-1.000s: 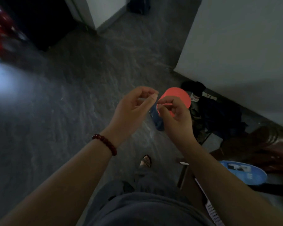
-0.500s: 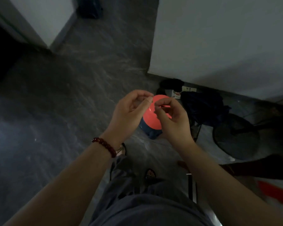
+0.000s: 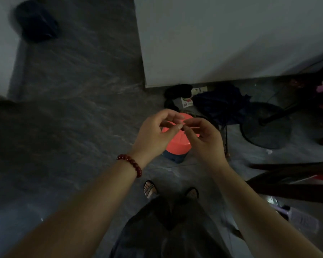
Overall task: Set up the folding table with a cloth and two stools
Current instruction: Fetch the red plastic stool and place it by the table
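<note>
Right now both grips sit together at chest height: left grip point(image 3: 155, 133) & right grip point(image 3: 205, 138) have fingers curled in, thumb and forefinger tips meeting in a pinch. Whether sth tiny is held between them I cannot tell, too small & dim. A red bead bracelet point(image 3: 131, 164) is on the left wrist. Directly below the grips, on the floor point(image 3: 73, 108), stands a red-topped stool point(image 3: 177, 146) w/ a blue base, upright, prob. one of the two needed, just ahead of the person's sandalled feet point(image 3: 150, 189). Progress, as I judge it: barely started. No folding desk in view, no cloth spread on anything, no 2nd stool seen, and neither grip touches the stool. Left to do: get the desk out & open it, lay the cloth, place both stools. Beyond the stool, by the white wall point(image 3: 231, 34), lies a dark blue fabric heap point(image 3: 222, 105); no sign it's the desk cloth. A floor fan point(image 3: 265, 125) lies to its right. Containers: none w/ visible contents; a purple item point(image 3: 302, 222) low right is too blurred to call.
</note>
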Demonstrator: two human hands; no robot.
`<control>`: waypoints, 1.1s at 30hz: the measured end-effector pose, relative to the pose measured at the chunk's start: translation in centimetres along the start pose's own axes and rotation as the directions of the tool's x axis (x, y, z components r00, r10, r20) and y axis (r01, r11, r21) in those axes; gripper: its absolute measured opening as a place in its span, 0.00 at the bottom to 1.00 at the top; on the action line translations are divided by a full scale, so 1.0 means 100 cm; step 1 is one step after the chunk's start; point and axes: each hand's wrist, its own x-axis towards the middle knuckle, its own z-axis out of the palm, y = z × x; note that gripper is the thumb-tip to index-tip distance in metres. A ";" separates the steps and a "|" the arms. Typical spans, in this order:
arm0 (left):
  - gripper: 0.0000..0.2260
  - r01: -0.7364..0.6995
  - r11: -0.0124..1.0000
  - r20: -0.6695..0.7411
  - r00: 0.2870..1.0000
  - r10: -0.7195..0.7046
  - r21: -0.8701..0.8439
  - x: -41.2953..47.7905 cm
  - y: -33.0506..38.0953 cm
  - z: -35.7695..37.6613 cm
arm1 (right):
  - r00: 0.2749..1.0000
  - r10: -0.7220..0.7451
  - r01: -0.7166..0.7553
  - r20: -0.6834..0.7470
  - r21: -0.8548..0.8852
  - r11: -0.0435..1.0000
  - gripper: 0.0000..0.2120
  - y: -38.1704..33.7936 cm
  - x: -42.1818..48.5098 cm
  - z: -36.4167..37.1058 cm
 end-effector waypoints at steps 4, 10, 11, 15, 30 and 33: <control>0.12 -0.020 0.998 0.073 0.997 0.015 0.066 0.029 -0.029 0.013 | 0.998 0.045 -0.048 -0.051 -0.057 0.997 0.12 0.030 0.023 -0.003; 0.14 -0.016 0.982 0.186 0.982 -0.020 0.188 0.072 -0.095 0.042 | 0.998 0.060 -0.055 0.012 -0.250 0.967 0.17 0.103 0.067 -0.013; 0.15 -0.012 0.979 0.211 0.977 -0.033 0.205 0.079 -0.107 0.047 | 0.997 0.069 -0.061 0.020 -0.278 0.959 0.18 0.116 0.074 -0.013; 0.13 -0.035 0.957 0.301 0.952 -0.055 0.287 0.112 -0.157 0.068 | 0.995 0.082 -0.054 0.060 -0.369 0.928 0.17 0.170 0.107 -0.009; 0.26 -0.261 0.501 0.492 0.769 -0.409 0.825 0.197 -0.317 0.152 | 0.866 0.410 -0.084 0.288 -0.723 0.686 0.18 0.340 0.196 0.015; 0.31 -0.249 0.466 0.473 0.752 -0.460 0.849 0.197 -0.337 0.160 | 0.786 0.517 -0.092 0.339 -0.762 0.641 0.21 0.363 0.204 0.021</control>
